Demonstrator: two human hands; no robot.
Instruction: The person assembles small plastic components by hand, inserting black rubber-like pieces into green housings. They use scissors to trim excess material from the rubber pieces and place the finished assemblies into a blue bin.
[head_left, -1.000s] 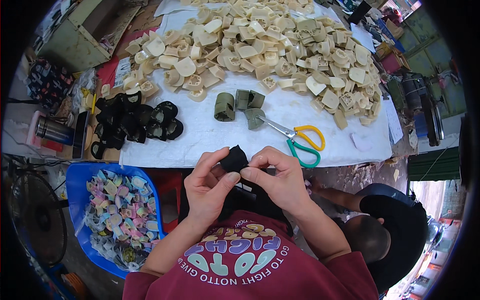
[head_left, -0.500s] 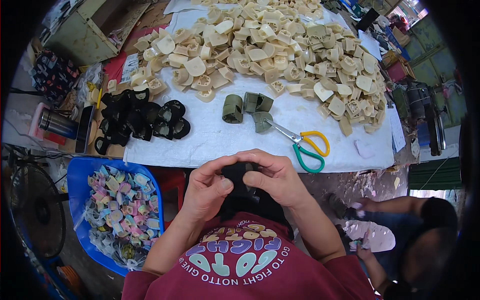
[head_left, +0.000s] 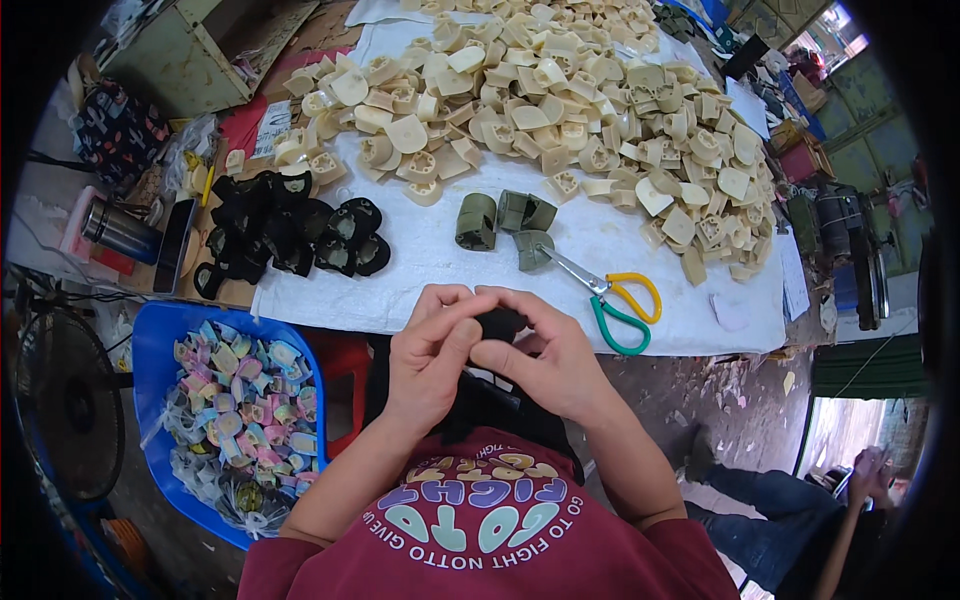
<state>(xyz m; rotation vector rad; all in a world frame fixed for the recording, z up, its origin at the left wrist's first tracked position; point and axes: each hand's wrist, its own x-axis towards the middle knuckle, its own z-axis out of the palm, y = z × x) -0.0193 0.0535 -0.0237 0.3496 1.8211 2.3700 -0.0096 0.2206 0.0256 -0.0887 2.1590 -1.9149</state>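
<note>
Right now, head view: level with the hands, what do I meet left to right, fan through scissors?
Fan → blue tub → red stool → left hand → black piece → right hand → scissors.

Soft light brightened the bench; the opening at right glared white, the fan stood dim, and outer edges bowed.
</note>
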